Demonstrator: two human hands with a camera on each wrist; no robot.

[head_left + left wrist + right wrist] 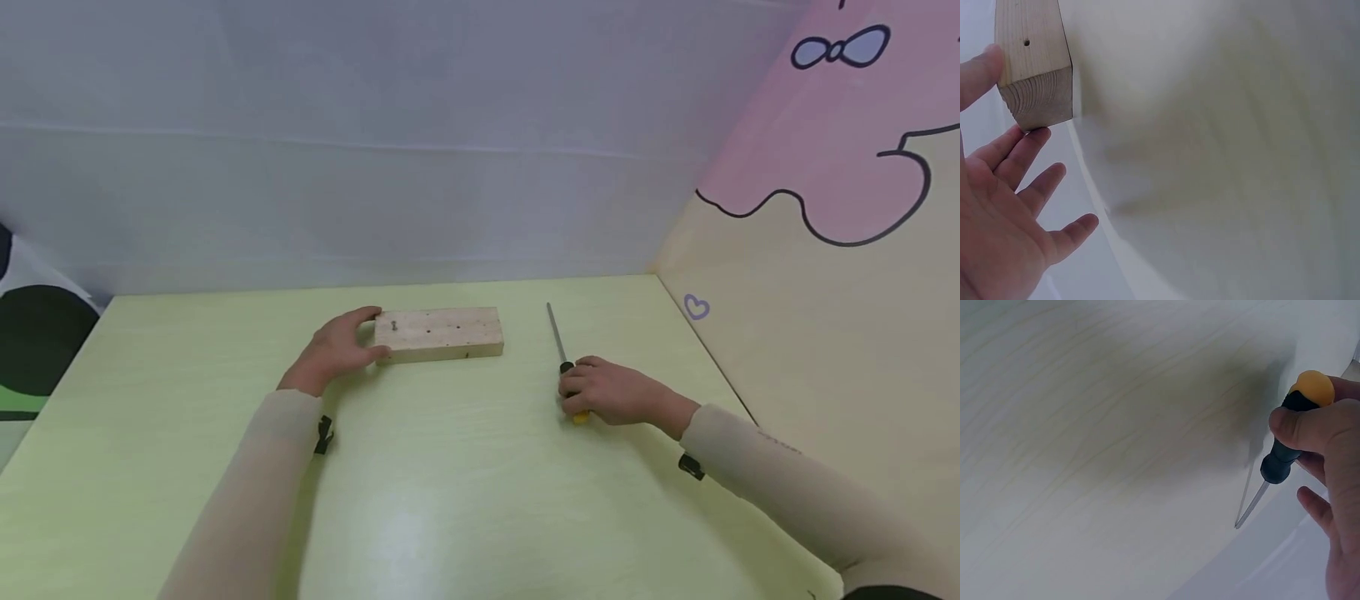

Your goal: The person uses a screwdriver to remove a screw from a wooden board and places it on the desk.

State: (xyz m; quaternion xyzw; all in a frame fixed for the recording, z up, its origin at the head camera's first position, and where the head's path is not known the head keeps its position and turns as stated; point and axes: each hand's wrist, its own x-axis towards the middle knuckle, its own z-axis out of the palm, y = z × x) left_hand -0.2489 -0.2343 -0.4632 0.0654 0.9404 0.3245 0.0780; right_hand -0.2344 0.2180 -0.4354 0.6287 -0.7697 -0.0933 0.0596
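Spread left hand (337,346) is pinching the likely stiff wooden block (446,327) at nine o'clock; right hand (609,390) is gripping the screwdriver handle (1284,452).

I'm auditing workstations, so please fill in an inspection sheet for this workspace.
Surface: pale tabletop, with shadows and a glare patch.
Job's things: wooden block, lying flat, with small dark holes and what looks like a screw; screwdriver, yellow-and-dark handled.
Clutter: nothing seen.
Hands: left hand holds the block's left end; right hand grips the screwdriver.
Cables: nothing seen.
Surroundings: whitish sheet behind; cartoon-printed panel on the right.
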